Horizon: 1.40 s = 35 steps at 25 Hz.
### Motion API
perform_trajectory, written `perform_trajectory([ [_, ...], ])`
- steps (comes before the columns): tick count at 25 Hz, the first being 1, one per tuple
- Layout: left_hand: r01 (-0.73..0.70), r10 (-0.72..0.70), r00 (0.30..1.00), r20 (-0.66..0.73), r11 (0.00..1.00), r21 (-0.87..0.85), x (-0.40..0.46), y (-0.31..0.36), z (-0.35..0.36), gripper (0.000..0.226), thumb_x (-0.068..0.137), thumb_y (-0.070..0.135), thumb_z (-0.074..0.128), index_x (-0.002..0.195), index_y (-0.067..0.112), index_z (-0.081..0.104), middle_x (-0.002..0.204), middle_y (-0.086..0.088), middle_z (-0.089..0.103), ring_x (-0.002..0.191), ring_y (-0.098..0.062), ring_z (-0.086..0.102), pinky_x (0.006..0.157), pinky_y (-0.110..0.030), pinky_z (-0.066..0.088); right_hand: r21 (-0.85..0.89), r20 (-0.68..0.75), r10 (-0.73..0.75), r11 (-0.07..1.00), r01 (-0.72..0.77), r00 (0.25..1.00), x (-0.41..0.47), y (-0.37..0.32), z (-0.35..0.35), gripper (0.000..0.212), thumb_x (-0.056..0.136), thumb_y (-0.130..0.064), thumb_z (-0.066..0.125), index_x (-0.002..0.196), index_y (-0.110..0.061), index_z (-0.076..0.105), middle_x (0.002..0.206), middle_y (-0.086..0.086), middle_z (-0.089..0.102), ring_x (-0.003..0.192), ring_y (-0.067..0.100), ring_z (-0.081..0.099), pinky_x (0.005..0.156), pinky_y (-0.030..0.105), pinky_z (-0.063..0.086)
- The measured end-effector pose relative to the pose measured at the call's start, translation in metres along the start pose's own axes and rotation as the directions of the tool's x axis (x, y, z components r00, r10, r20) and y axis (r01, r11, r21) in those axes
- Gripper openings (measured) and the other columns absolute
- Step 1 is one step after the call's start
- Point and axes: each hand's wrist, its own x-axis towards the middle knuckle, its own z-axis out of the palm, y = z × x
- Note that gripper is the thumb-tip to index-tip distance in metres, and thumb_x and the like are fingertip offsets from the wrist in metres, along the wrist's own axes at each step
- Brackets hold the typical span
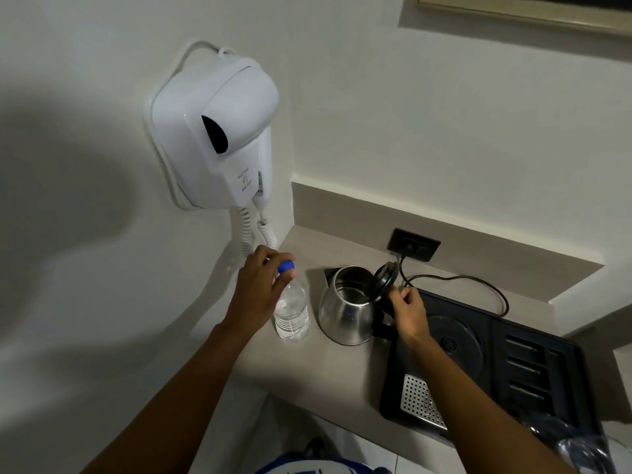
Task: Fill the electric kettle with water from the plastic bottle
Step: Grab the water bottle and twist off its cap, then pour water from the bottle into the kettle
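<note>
Head view: plastic bottle (pixel 291 311) stands upright on the surface (pixel 325 371), centre-left of frame, just beside the electric kettle (pixel 345 309), not touching it. Blue cap (pixel 286 266) is on.

Left hand (pixel 260 285) is curled over the top of the bottle, fingertips (pixel 290 274) pinched on the cap. Looks like the unscrewing step, no pour yet.

Right hand (pixel 408 311) is closed around the kettle's black handle (pixel 384 323), thumb up near the hinge. Lid (pixel 387 277) is flipped open and standing up, so the mouth is clear. Kettle sits off its base (pixel 451 340), which is in the black tray (pixel 533 371) at lower right; cord (pixel 478 285) runs to the wall socket (pixel 413 245).

Handling, my read:
- Bottle: thin ribbed clear plastic, looks near full. Soft walls, so a hard squeeze with the cap off will spurt water. Take it mid-body on the ribs, firm but not crushing. Moderately heavy, and possibly slippery if wet; cannot tell from here.
- Cap: small and ridged, wants a fingertip twist with the body braced, otherwise the bottle spins.
- Kettle: rigid polished steel, light if empty as it appears, and it could slide on the smooth surface. Hold the handle only and steady it during the pour.

Wall hair dryer (pixel 219 131) at upper left, its coiled cord (pixel 246 234) hanging close behind the left hand.
</note>
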Motion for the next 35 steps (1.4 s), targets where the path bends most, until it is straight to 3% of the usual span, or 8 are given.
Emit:
perform_trajectory([
  [5, 0.305, -0.398, 0.886, -0.239, 0.887, -0.348, -0.013, -0.023, 0.004, 0.032, 0.096, 0.035, 0.044, 0.101, 0.012, 0.066, 0.094, -0.007, 0.060, 0.084, -0.020, 0.057, 0.077, -0.026, 0.044, -0.020, 0.008, -0.061, 0.998, 0.061, 0.998, -0.004, 0.001, 0.001, 0.025, 0.098, -0.030, 0.056, 0.087, -0.010, 0.045, 0.078, 0.004, 0.047, 0.071, 0.015, 0.044, 0.064, 0.026, 0.041],
  [8, 0.669, -0.674, 0.735, 0.066, 0.707, -0.230, -0.065, -0.076, 0.038, 0.031, 0.102, 0.025, 0.042, 0.099, 0.007, 0.067, 0.093, -0.019, 0.066, 0.089, -0.036, 0.062, 0.078, -0.037, 0.042, 0.000, 0.049, -0.036, 0.999, 0.036, 0.998, -0.001, 0.001, -0.001, 0.024, 0.097, -0.032, 0.055, 0.089, -0.012, 0.046, 0.083, 0.006, 0.051, 0.078, 0.017, 0.048, 0.075, 0.034, 0.043],
  [14, 0.560, -0.535, 0.800, 0.272, 0.829, -0.017, -0.148, -0.112, 0.093, 0.029, 0.088, 0.023, 0.051, 0.076, 0.004, 0.070, 0.074, -0.014, 0.070, 0.067, -0.025, 0.065, 0.072, -0.033, 0.052, -0.001, 0.105, -0.015, 1.000, 0.015, 0.994, 0.006, 0.007, -0.005, 0.036, 0.087, -0.050, 0.055, 0.091, -0.015, 0.047, 0.089, 0.007, 0.055, 0.087, 0.023, 0.052, 0.084, 0.042, 0.045],
  [20, 0.520, -0.510, 0.833, 0.213, 0.854, 0.011, -0.153, -0.120, 0.104, 0.022, 0.090, 0.023, 0.059, 0.100, 0.008, 0.070, 0.096, -0.010, 0.061, 0.084, -0.023, 0.061, 0.080, -0.042, 0.055, -0.015, 0.099, -0.024, 1.000, 0.026, 0.995, 0.007, 0.007, -0.003, 0.057, 0.065, -0.067, 0.053, 0.089, -0.015, 0.047, 0.090, 0.009, 0.055, 0.086, 0.023, 0.051, 0.085, 0.045, 0.046],
  [22, 0.570, -0.554, 0.813, 0.178, 0.820, -0.053, -0.146, -0.114, 0.097, 0.027, 0.089, 0.011, 0.066, 0.115, 0.014, 0.063, 0.110, -0.011, 0.058, 0.094, -0.026, 0.061, 0.081, -0.049, 0.056, -0.013, 0.094, -0.033, 0.999, 0.034, 0.995, 0.007, 0.007, -0.003, 0.053, 0.067, -0.065, 0.054, 0.087, -0.016, 0.046, 0.088, 0.008, 0.053, 0.084, 0.023, 0.050, 0.082, 0.042, 0.044],
  [27, 0.572, -0.449, 0.821, 0.353, 0.643, -0.510, -0.101, -0.066, 0.075, 0.094, 0.068, 0.002, 0.085, 0.144, 0.017, 0.031, 0.140, 0.004, 0.042, 0.122, -0.005, 0.048, 0.084, -0.007, 0.047, -0.006, 0.080, -0.050, 0.999, 0.051, 0.996, 0.007, 0.009, -0.002, 0.036, 0.086, -0.050, 0.056, 0.088, -0.015, 0.045, 0.086, 0.008, 0.052, 0.084, 0.023, 0.049, 0.081, 0.040, 0.043],
  [31, 0.566, -0.481, 0.821, 0.306, 0.620, -0.544, -0.063, -0.050, 0.078, 0.093, 0.049, 0.038, 0.093, 0.130, 0.018, 0.049, 0.120, 0.002, 0.063, 0.110, -0.011, 0.061, 0.084, -0.013, 0.050, -0.016, 0.059, -0.046, 0.999, 0.047, 0.997, 0.005, 0.007, -0.001, 0.051, 0.072, -0.062, 0.056, 0.088, -0.015, 0.045, 0.086, 0.008, 0.052, 0.082, 0.021, 0.049, 0.082, 0.041, 0.043],
  [35, 0.596, -0.543, 0.797, 0.264, 0.638, -0.487, -0.046, -0.040, 0.078, 0.076, 0.052, 0.029, 0.095, 0.117, 0.020, 0.057, 0.108, 0.000, 0.068, 0.100, -0.016, 0.065, 0.080, -0.021, 0.053, -0.002, 0.053, -0.050, 0.999, 0.050, 0.997, 0.004, 0.008, -0.001, 0.032, 0.093, -0.043, 0.057, 0.086, -0.016, 0.043, 0.082, 0.005, 0.050, 0.083, 0.023, 0.047, 0.079, 0.039, 0.041],
])
